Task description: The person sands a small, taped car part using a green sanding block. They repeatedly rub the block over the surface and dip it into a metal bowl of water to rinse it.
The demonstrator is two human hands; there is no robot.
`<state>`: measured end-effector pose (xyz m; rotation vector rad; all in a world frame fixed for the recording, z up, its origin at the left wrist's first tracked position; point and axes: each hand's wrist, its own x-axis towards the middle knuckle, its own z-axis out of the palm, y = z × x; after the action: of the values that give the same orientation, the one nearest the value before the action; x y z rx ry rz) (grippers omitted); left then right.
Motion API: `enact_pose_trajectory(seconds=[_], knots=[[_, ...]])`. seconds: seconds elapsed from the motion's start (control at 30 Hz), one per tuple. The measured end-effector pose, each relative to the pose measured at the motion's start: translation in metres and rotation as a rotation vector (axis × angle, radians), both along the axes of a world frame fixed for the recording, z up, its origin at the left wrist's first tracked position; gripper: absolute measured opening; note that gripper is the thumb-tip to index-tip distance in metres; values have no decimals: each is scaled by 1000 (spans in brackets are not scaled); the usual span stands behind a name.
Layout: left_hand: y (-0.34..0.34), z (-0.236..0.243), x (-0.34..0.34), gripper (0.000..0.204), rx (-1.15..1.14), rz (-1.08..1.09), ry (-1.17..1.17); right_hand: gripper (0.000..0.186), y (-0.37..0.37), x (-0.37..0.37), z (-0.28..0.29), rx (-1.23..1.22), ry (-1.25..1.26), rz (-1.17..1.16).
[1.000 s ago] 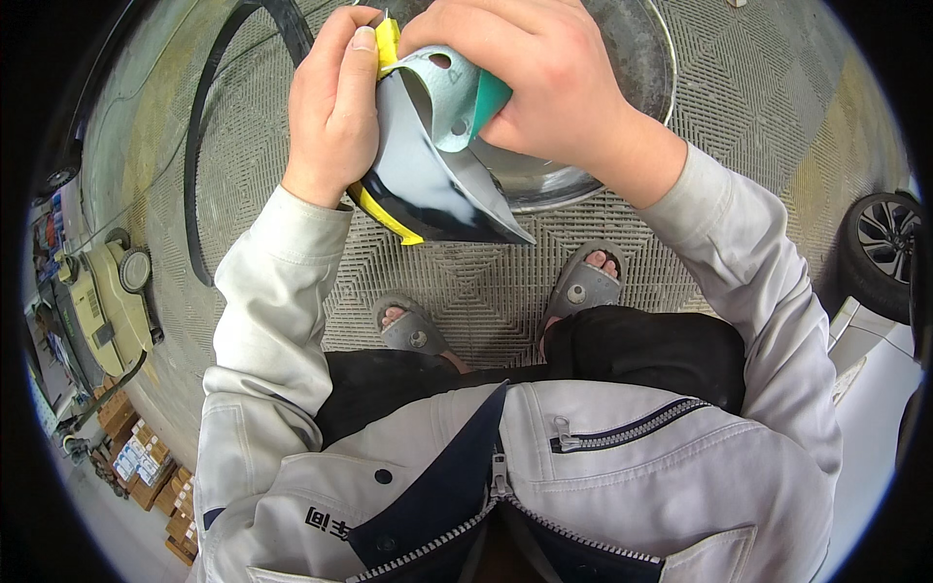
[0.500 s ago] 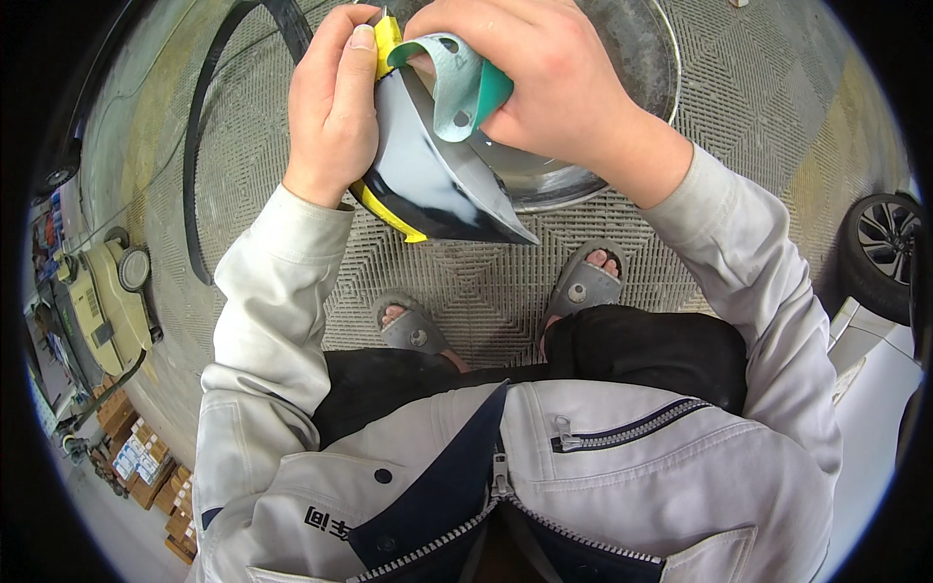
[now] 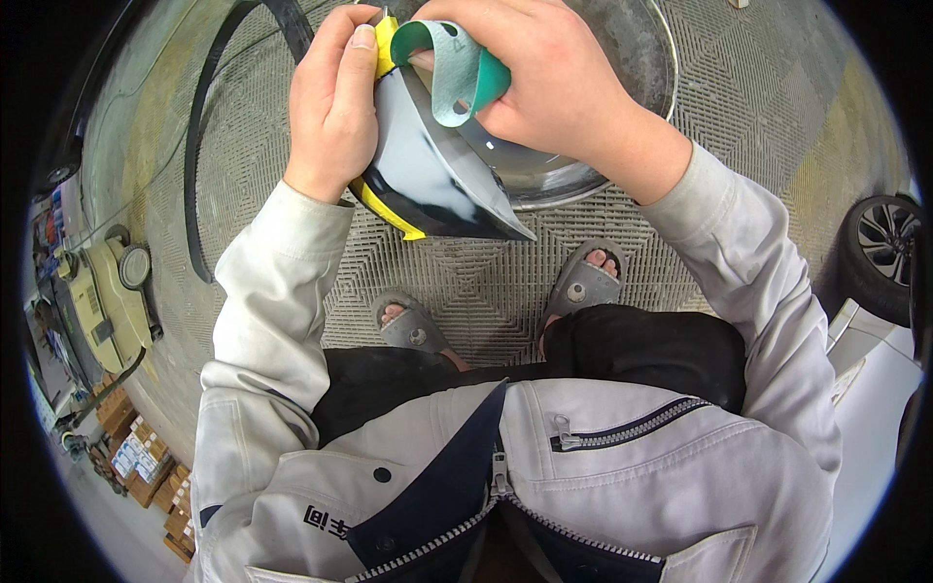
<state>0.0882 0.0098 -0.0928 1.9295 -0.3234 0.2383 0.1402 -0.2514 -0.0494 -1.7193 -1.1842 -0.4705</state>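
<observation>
A car mirror cover or similar curved shell (image 3: 418, 160), grey and black with yellow masking tape (image 3: 388, 223) along its edge, hangs at the upper middle, its pointed end toward me. My left hand (image 3: 335, 107) is closed around its left side, the thumb near the taped top. My right hand (image 3: 544, 83) is closed on a curled sheet of sandpaper (image 3: 455, 78), green on one face and pale with holes on the other. The sheet lies against the upper right part of the shell. My right fingertips are mostly hidden behind it.
Beneath my hands stands a round rimmed basin or lid (image 3: 622, 78). A black strip (image 3: 197, 146) curves along the grated floor (image 3: 739, 117) at left. At right is a car wheel (image 3: 880, 248); cartons (image 3: 146, 452) and a yellowish machine (image 3: 102, 301) are at far left.
My right hand and the sandpaper have shifted slightly up and left along the shell. The shell's tip has moved up a little; my left hand keeps its hold.
</observation>
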Motion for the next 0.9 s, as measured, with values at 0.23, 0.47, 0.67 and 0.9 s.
enact_pose_trajectory(seconds=[0.23, 0.47, 0.67, 0.9], knots=[[-5, 6, -2, 35, -43, 31, 29, 42, -2, -3, 4, 14, 13, 11], [-15, 11, -4, 32, 45, 122, -77, 49, 4, -8, -13, -178, 111, -86], [-20, 16, -4, 33, 35, 90, 30, 38, 9, -9, -31, -218, 120, -149], [-24, 21, -3, 28, 112, 124, -66, 40, 6, -11, -26, -289, 295, -210]])
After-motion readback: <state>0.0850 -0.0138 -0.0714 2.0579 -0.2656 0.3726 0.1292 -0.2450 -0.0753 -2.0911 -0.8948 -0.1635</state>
